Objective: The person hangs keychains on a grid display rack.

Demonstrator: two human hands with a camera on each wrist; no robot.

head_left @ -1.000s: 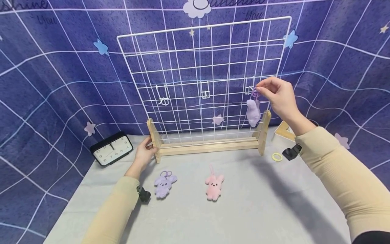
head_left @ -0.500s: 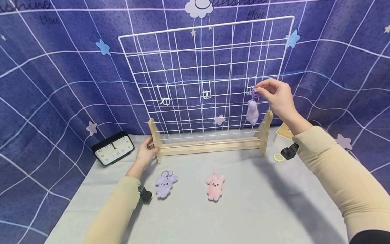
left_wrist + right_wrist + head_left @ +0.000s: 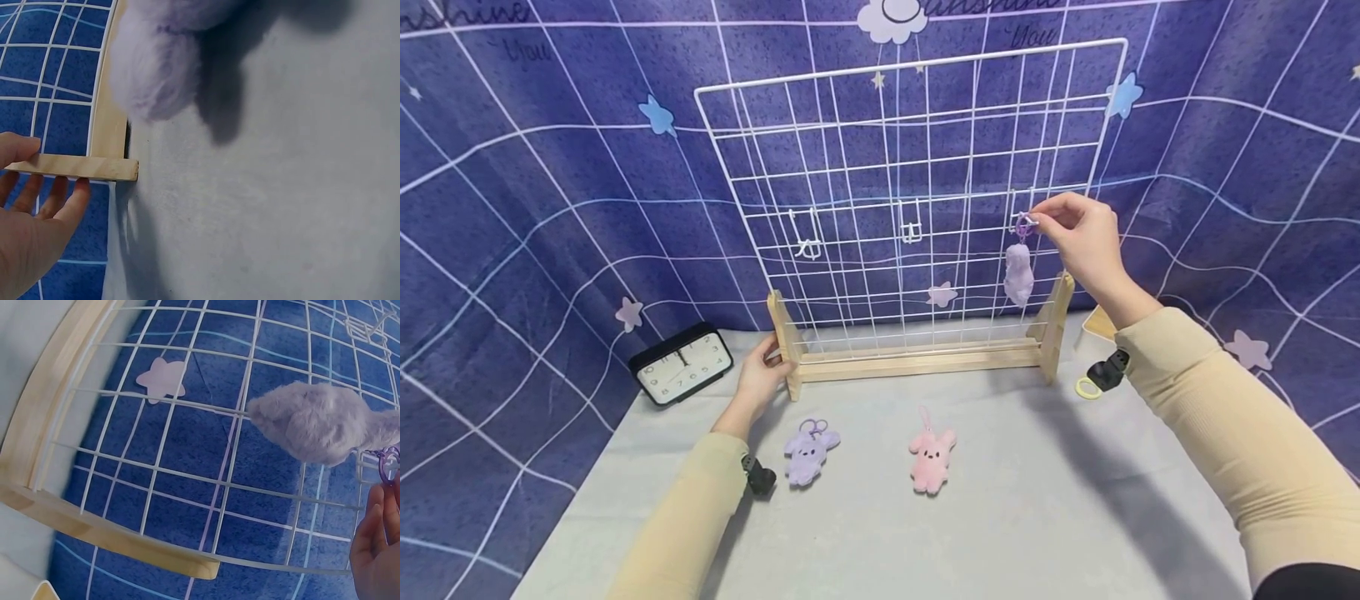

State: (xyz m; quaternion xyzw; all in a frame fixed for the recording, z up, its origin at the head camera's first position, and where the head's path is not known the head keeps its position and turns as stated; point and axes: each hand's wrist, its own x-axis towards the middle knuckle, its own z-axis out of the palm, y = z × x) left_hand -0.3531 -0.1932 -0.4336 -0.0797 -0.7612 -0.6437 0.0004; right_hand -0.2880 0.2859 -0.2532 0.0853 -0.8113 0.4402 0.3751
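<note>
At the right of the white wire grid (image 3: 928, 156), my right hand (image 3: 1088, 237) pinches the purple ring (image 3: 1024, 225) of a fluffy lilac plush keychain (image 3: 1018, 277). The ring overlaps the right-hand hook in the head view; I cannot tell whether it is over the hook's tip. Below it the plush hangs with its face turned away. My left hand (image 3: 758, 383) grips the left end piece of the wooden stand (image 3: 94, 165), thumb on one side and fingers on the other. A second lilac plush keychain (image 3: 807, 460) and a pink plush keychain (image 3: 931, 462) lie face up on the table.
Two more white hooks, left (image 3: 807, 248) and middle (image 3: 912, 233), hang bare on the grid. A black-framed clock (image 3: 683, 367) stands at left. Near the right forearm are a yellow ring (image 3: 1087, 388) and a white box (image 3: 1097, 337) with a wooden top.
The hanging lilac plush has swung round and shifted slightly left against the grid, its ring coming closer over the right hook. My left hand keeps its grip on the stand.
</note>
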